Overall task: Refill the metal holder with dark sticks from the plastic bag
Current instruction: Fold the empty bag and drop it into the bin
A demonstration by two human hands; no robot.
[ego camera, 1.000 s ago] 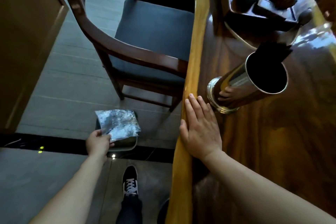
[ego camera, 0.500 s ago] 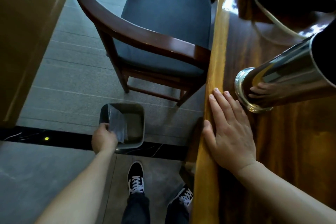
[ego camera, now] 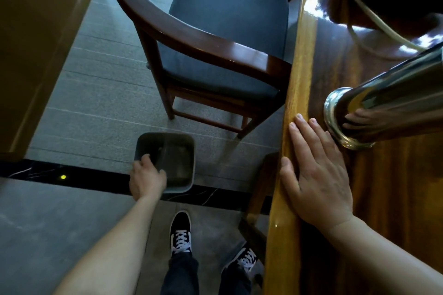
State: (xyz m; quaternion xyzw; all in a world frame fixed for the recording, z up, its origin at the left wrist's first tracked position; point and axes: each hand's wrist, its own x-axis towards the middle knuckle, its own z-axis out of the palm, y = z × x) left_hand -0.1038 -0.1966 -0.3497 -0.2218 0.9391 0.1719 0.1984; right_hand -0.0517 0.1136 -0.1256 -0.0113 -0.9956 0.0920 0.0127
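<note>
Head view: the right hand (ego camera: 316,175) lies flat, palm down, on the glossy wooden counter (ego camera: 395,199) at 4 o'clock. Its fingers are straight and together, its thumb lies along the rounded counter edge, and it holds nothing. Its fingertips reach just beside the flared base of the metal holder (ego camera: 383,103) at 3 o'clock; whether they touch cannot be told. The holder stands on the counter, its shiny side mirrors the fingers, and its upper part runs out of frame to the right. At 7 o'clock the left hand (ego camera: 147,178) hangs over the near left corner of a dark square bin (ego camera: 189,151) on the floor (ego camera: 84,115), with fingers spread, loosely bent and gripping nothing visible. A paler shape (ego camera: 155,148) shows inside the bin; whether it is the plastic bag cannot be told. A wooden chair (ego camera: 215,43) with a blue cushion stands at 12 o'clock, against the counter edge. Two black shoes (ego camera: 181,235) with white laces are at 6 o'clock.
</note>
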